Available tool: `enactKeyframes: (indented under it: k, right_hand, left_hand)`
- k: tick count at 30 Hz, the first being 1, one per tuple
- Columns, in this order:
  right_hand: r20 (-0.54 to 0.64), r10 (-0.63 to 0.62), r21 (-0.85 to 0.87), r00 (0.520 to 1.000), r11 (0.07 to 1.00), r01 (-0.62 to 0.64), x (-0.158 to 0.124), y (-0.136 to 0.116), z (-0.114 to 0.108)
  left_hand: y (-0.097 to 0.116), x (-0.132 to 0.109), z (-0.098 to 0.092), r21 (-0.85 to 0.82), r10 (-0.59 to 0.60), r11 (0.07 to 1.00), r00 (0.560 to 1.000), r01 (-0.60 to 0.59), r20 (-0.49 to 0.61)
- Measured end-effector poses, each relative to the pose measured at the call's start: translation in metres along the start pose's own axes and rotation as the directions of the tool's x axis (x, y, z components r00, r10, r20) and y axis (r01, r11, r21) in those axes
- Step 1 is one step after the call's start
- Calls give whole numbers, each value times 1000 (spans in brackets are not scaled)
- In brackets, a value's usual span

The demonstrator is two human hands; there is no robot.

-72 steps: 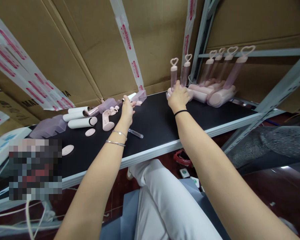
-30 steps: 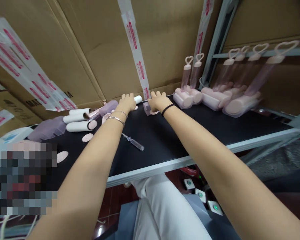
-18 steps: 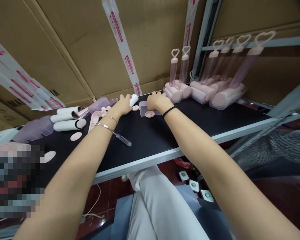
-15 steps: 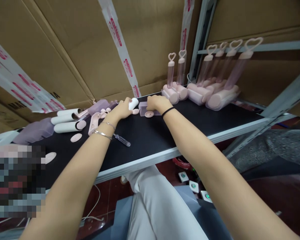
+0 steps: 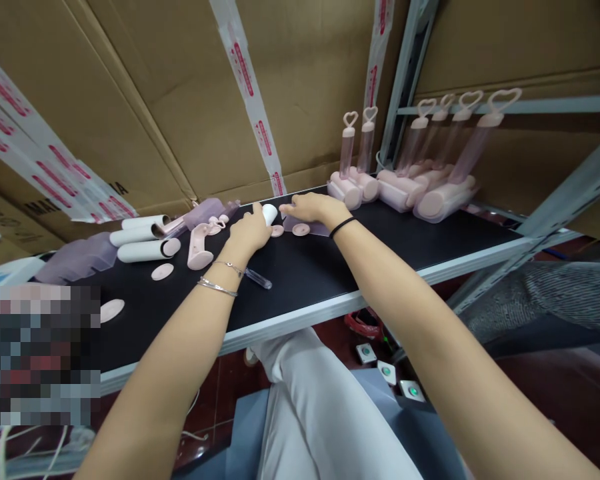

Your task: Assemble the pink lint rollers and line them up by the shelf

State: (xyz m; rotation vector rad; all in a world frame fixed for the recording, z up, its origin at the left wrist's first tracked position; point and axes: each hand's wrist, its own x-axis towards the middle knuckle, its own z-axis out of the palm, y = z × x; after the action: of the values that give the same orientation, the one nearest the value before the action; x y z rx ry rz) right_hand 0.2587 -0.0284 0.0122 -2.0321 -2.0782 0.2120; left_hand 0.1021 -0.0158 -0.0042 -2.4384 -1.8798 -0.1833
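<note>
My left hand (image 5: pixel 251 231) is curled around a white roller (image 5: pixel 269 213) at the back of the black table (image 5: pixel 310 267). My right hand (image 5: pixel 311 207) grips a clear lilac cover (image 5: pixel 314 229) that rests on the table, with a small pink round cap (image 5: pixel 301 229) lying against it. Another pink cap (image 5: pixel 277 231) lies between the two hands. A clear-handled screwdriver (image 5: pixel 258 277) lies just beside my left wrist. A pink handle part (image 5: pixel 199 245) stands left of my left hand.
Several finished pink lint rollers with heart-topped handles (image 5: pixel 405 180) stand at the back right by a grey metal rack (image 5: pixel 555 213). White rollers (image 5: pixel 143 243), lilac covers (image 5: pixel 80 257) and pink discs (image 5: pixel 113 309) lie at the left. Cardboard boxes (image 5: pixel 180 100) wall the back.
My right hand left the finished rollers and came left to the lilac cover. My left hand closed on the white roller and drew it slightly nearer.
</note>
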Motion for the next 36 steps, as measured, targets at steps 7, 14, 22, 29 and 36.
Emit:
enactKeyframes:
  k: [7, 14, 22, 29, 36]
  right_hand:
    - [45, -120, 0, 992, 993, 120, -1, -3, -5]
    - [-325, 20, -101, 945, 993, -55, 4, 16, 10]
    - [-133, -329, -75, 935, 944, 322, 20, -2, 24]
    - [-75, -319, -84, 945, 946, 313, 18, -25, 32]
    - [-553, -227, 111, 802, 934, 340, 20, 7, 10]
  left_hand:
    - [3, 3, 4, -43, -29, 999, 999, 28, -24]
    - [-5, 12, 9, -137, -55, 989, 998, 50, -35]
    - [-16, 40, 23, -835, -289, 534, 957, 132, -33]
    - [-21, 47, 28, -940, -308, 339, 947, 16, -95]
    - [-9, 35, 30, -774, 148, 571, 961, -275, -232]
